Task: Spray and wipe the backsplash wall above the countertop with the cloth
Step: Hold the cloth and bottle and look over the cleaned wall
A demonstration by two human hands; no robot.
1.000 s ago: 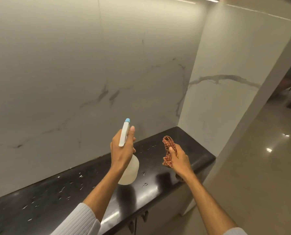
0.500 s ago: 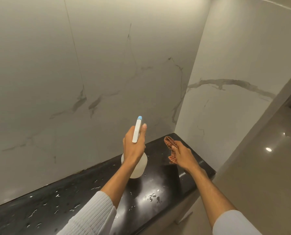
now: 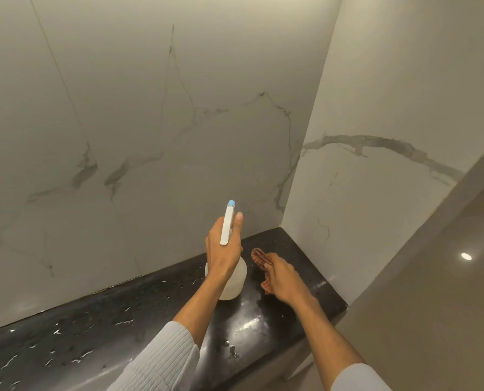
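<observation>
spray step, backsplash wall
left hand gripped spray bottle, right hand clutched cloth; trigger squeeze likely next.

No text, label, brand, number or sign can be read anywhere in this view.
</observation>
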